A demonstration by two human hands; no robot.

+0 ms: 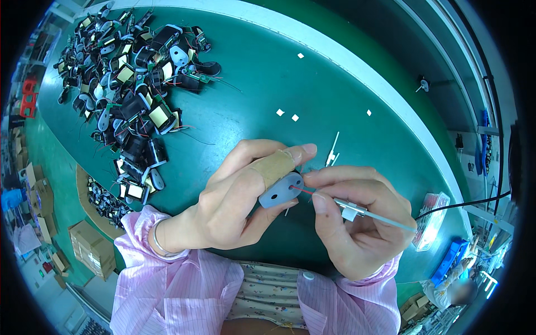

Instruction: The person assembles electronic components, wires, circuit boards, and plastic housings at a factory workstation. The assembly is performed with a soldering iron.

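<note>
My left hand is closed round a small grey plastic housing with dark round holes in its face. Tan tape wraps one of its fingers. A thin red wire runs from a hole in the housing to my right hand. There the thumb and forefinger pinch near the wire's end. Lying across that right hand's fingers is a thin pale strip with a white connector-like block; its inner end is hidden. Just beyond my hands a small white part with thin prongs rests on the green table.
A large heap of black and grey housings with boards and wires covers the table's far left. Several small white squares lie beyond my hands. At the right are a clear tray, a blue bin and a black cable. Cartons stand lower left.
</note>
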